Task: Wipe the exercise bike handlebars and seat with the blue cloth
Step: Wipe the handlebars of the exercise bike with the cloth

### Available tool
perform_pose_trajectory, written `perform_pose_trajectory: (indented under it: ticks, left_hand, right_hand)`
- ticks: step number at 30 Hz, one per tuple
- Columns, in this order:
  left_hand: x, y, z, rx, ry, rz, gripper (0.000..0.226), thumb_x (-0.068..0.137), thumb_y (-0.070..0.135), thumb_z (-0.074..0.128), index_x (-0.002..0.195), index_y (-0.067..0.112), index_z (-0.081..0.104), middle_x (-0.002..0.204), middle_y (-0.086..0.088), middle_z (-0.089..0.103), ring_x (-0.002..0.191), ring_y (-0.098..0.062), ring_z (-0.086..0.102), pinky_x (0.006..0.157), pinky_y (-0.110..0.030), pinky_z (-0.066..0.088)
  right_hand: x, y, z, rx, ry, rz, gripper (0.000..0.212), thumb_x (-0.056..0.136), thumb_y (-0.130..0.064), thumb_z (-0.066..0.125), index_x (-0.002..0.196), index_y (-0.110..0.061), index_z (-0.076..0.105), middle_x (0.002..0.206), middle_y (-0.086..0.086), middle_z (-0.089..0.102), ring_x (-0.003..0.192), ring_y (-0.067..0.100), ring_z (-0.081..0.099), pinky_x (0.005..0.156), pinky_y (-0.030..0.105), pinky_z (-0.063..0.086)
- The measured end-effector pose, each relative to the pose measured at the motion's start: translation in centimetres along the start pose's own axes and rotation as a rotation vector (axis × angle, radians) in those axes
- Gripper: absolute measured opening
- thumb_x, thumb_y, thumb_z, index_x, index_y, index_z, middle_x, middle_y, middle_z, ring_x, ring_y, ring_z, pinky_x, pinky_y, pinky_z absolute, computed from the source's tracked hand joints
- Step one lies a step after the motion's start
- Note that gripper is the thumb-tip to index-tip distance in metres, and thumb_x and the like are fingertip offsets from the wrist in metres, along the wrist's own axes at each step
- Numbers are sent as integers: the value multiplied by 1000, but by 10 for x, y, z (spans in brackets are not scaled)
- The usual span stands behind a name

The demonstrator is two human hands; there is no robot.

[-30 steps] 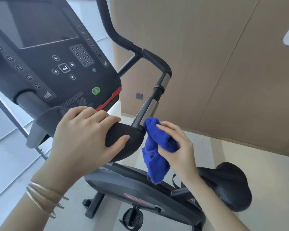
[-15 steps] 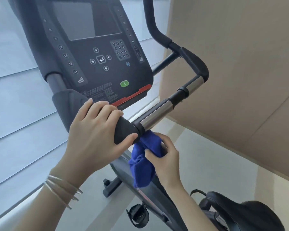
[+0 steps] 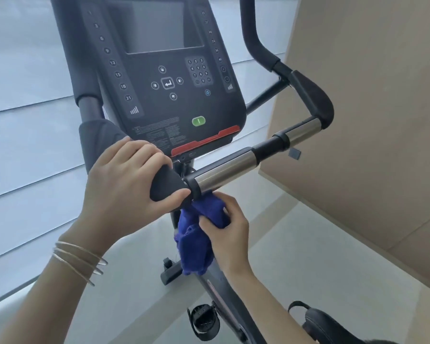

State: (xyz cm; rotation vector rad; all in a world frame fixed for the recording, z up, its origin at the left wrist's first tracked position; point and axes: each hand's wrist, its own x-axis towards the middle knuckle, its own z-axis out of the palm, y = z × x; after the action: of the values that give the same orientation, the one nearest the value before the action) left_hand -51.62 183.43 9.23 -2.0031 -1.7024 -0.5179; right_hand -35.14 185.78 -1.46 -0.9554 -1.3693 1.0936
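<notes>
My left hand (image 3: 124, 184) grips the black padded end of the near handlebar (image 3: 165, 187). Beside it, my right hand (image 3: 230, 229) holds the bunched blue cloth (image 3: 196, 242) up against the underside of the silver handlebar tube (image 3: 226, 171), just right of the black collar. Most of the cloth hangs down below the bar. The bar runs up and right to a black curved grip (image 3: 313, 98). Only a sliver of the black seat (image 3: 325, 326) shows at the bottom right edge.
The bike's console (image 3: 166, 78) with screen, keypad and green button fills the top centre. A pedal (image 3: 204, 321) and the frame's front foot (image 3: 170, 271) sit below. A tan wall panel (image 3: 370, 120) stands close on the right, pale window blinds (image 3: 27, 120) on the left.
The view has swung left and up, so the console is centred and the seat nearly out of frame. My right hand moved the cloth from beside the bar to under the silver tube.
</notes>
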Motion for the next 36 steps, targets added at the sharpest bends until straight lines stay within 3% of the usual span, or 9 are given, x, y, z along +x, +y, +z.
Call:
perform_pose_trajectory:
  ticks: [4,9,11,15,21,25,29,31,36]
  left_hand:
    - [-1,0,0,11,-10,-2,50,80,63,43,91,18,62,97,2,67,106,-24,60,106,-40,37]
    - [0,2,-1,7,-1,-12,46,79,61,46,89,19,63,96,3,68,105,-23,61,106,-40,38]
    - [0,2,-1,7,5,-12,46,79,61,47,89,19,64,96,3,68,105,-23,61,105,-40,39]
    - [0,2,-1,9,9,-11,45,79,60,48,88,19,64,96,3,68,105,-23,61,105,-39,39]
    - [0,1,1,10,23,3,45,80,61,47,88,20,63,96,4,68,104,-23,61,102,-37,40]
    - [0,0,1,5,34,-1,45,80,61,46,88,20,63,96,4,68,104,-22,61,103,-37,39]
    - [0,0,2,0,43,6,45,80,61,48,87,20,64,95,4,69,103,-22,62,103,-38,40]
    - [0,0,2,-3,44,3,45,79,61,48,87,20,64,94,4,68,102,-22,62,102,-38,41]
    - [-1,-1,3,3,30,9,46,80,63,46,89,21,63,96,4,68,103,-22,61,102,-38,40]
  right_hand:
    - [18,4,-21,-8,70,-48,45,71,-2,68,100,-36,63,104,-14,67,102,7,63,88,20,52]
    - [50,10,-41,94,315,125,33,78,-1,66,104,-22,62,103,-2,70,99,20,66,90,47,55]
    - [47,8,-35,96,325,113,32,77,-2,66,100,-24,61,97,-7,70,95,15,66,89,40,56]
    - [22,11,-15,57,133,28,36,69,-13,69,95,-35,61,93,-16,69,92,5,66,80,20,55]
    - [20,13,-26,95,76,-83,43,66,-7,68,98,-36,63,99,-14,69,96,11,65,82,21,54]
    - [24,13,-37,179,215,-110,45,64,-1,68,97,-30,59,98,-18,68,94,4,66,77,12,50]
    - [37,8,-45,129,383,-110,42,61,-7,67,91,-33,53,92,-20,64,91,10,65,79,20,53]
    - [32,4,-41,45,347,-146,42,60,-13,69,89,-40,53,93,-14,64,91,15,63,83,26,53]
    - [11,5,-31,-25,137,-309,43,61,-18,69,95,-41,57,101,-12,65,97,16,62,82,17,49]
